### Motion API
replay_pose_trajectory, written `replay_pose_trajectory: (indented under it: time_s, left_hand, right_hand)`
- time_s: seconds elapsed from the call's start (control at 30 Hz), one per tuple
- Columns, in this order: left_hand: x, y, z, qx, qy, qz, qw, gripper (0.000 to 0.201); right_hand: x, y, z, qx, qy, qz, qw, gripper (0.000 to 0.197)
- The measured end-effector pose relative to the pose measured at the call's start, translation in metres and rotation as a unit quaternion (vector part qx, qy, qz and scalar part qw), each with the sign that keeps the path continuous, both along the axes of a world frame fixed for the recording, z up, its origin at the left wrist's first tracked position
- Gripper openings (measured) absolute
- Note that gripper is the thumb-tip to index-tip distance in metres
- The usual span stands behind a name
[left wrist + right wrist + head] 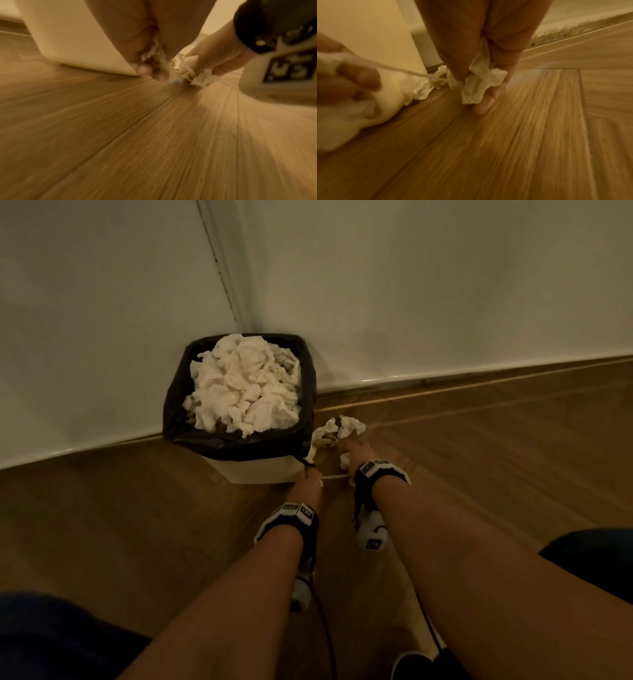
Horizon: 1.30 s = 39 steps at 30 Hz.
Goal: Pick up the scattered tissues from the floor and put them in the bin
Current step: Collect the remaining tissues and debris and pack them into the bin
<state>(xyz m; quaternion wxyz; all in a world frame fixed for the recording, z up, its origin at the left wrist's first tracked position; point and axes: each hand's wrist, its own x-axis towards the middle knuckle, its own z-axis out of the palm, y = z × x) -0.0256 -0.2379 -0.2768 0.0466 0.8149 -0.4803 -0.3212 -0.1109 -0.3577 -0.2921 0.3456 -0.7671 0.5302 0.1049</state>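
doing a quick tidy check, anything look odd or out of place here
Yes: the white bin with a black liner is heaped above its rim with crumpled white tissues. A thin twisted tissue strand stretches between the left hand and right hand.

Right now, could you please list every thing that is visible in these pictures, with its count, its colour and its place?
bin: one, cream-white body, on the floor in the corner of the walls.
bin liner: one, black, folded over the bin's rim.
tissues in the bin: a heap, count unclear, white, piled up to the rim.
tissues on the floor: a small crumpled clump, white with brownish stains, beside the bin's right side.
twisted tissue strand: one, white, stretched between the two hands.
floor: wooden, brown.
walls: two, white, meeting behind the bin.
wrist cameras: two, black and white, one on each wrist.
left hand: pinches tissue, near the bin's front corner.
right hand: grips crumpled tissue, by the clump.
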Motion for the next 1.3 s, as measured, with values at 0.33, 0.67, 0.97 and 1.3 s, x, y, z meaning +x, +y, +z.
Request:
replay_pose_trajectory:
  time_s: [0.33, 0.67, 0.97, 1.3]
  left_hand:
    - [-0.011, -0.005, 0.063, 0.057, 0.002, -0.089, 0.994, 0.034]
    - [-0.040, 0.003, 0.184, 0.025, -0.108, -0.166, 0.980, 0.037]
    - [-0.009, 0.005, 0.305, -0.193, -0.088, -0.066, 0.975, 0.046]
    - [0.053, 0.024, 0.305, -0.283, 0.058, -0.017, 0.957, 0.021]
  right_hand:
    - [-0.010, 0.021, 0.071, -0.002, 0.011, -0.044, 0.999, 0.038]
    - [-0.017, 0.059, 0.195, -0.044, -0.096, -0.079, 0.991, 0.039]
    - [-0.019, 0.067, 0.285, -0.131, -0.319, -0.168, 0.923, 0.048]
    - [0.005, 0.060, 0.308, -0.195, -0.342, -0.128, 0.910, 0.054]
